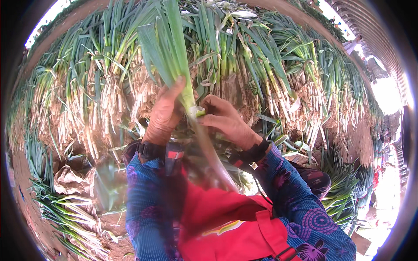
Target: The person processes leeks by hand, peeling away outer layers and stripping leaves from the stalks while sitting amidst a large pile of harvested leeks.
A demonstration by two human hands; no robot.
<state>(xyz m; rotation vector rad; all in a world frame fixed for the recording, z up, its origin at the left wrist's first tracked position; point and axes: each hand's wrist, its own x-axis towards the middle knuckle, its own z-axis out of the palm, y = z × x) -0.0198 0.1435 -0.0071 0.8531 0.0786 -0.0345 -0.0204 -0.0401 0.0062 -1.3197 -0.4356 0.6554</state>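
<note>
A long green onion (164,52) stands slanted before me, its green leaves up and its pale stalk running down toward my red apron (226,235). My left hand (163,114) is closed around it just below where the leaves fan out. At the stalk's middle, a loose curled piece of outer sheath (199,112) sticks out. My right hand (228,119) pinches that piece between thumb and bent fingers. The lower stalk is blurred, and its root end is hidden near the apron.
A wide row of green onions (113,82) lies across the ground ahead, roots toward me. More green onions (82,222) lie at the lower left, beside a crumpled brown sheet (74,180). Another bundle (342,191) lies at the right. Corrugated roofing (370,26) curves along the upper right.
</note>
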